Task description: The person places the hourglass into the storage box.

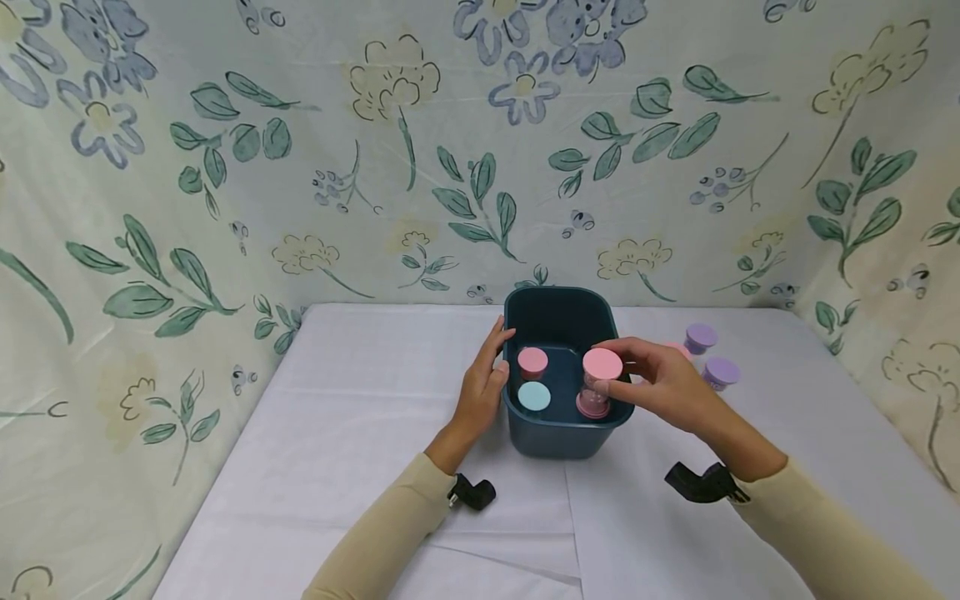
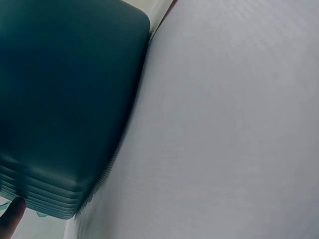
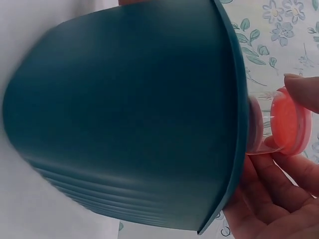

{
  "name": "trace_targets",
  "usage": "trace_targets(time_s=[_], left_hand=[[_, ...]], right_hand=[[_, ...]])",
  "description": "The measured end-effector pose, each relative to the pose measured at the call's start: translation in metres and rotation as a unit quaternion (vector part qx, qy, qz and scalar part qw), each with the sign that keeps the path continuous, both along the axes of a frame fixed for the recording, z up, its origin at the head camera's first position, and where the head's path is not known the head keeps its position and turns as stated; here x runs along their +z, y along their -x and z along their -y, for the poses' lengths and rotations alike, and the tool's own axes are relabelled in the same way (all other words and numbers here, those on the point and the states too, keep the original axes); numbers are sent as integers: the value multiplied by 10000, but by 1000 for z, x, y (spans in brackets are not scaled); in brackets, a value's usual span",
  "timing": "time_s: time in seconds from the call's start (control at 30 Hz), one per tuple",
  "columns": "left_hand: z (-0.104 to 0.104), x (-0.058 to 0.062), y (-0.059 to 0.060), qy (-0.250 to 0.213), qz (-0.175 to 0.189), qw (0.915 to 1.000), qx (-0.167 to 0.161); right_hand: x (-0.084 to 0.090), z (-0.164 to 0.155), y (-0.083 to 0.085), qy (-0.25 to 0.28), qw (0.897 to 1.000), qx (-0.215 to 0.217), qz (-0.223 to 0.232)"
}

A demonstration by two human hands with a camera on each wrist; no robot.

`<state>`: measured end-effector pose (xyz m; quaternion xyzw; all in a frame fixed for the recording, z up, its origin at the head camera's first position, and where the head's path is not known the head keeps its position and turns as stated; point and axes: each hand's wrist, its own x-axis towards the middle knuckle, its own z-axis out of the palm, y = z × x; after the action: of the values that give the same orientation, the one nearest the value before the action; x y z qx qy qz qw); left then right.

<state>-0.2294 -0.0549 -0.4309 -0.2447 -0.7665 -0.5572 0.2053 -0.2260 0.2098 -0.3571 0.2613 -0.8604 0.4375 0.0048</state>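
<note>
My left hand (image 1: pixel 478 387) lies along the left wall of a dark teal bin (image 1: pixel 570 437), its fingertips at the rim. In the left wrist view one fingertip (image 2: pixel 15 209) shows by the ribbed end of the bin. My right hand (image 1: pixel 660 383) pinches a pink sand timer (image 1: pixel 602 365), a clear tube with pink end caps, just inside the bin's right rim. The right wrist view shows the thumb at the upper cap, other fingers below the tube. Inside the bin stand another pink-capped piece (image 1: pixel 532 362) and a light blue-capped one (image 1: pixel 534 396).
Right of the bin, partly behind my right hand, stand two purple-capped pieces (image 1: pixel 701 337) and a pink one (image 1: pixel 681 350). A white cloth (image 1: pixel 360 417) covers the table. Floral fabric (image 1: pixel 420 183) hangs behind and at both sides.
</note>
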Motion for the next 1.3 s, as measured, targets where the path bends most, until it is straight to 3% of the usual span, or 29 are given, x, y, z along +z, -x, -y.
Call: trace_targets(time_s=[0.33,0.67,0.93,1.3], left_hand=[[0,0,-1,8,-47,10000,11],[1,0,0,53,-31,10000,9],[1,-34,25,106,-143,9997,189],[3,-40,28,120,-94,9996,218]], right_hand=[[-5,5,-3,-609,9956,-293,-642],[-11,11,1,-816,9935,-247,-759],[-15,15,2,-1083,9899,-253,-884],[-18,20,2,-1332,9872,-167,-864]])
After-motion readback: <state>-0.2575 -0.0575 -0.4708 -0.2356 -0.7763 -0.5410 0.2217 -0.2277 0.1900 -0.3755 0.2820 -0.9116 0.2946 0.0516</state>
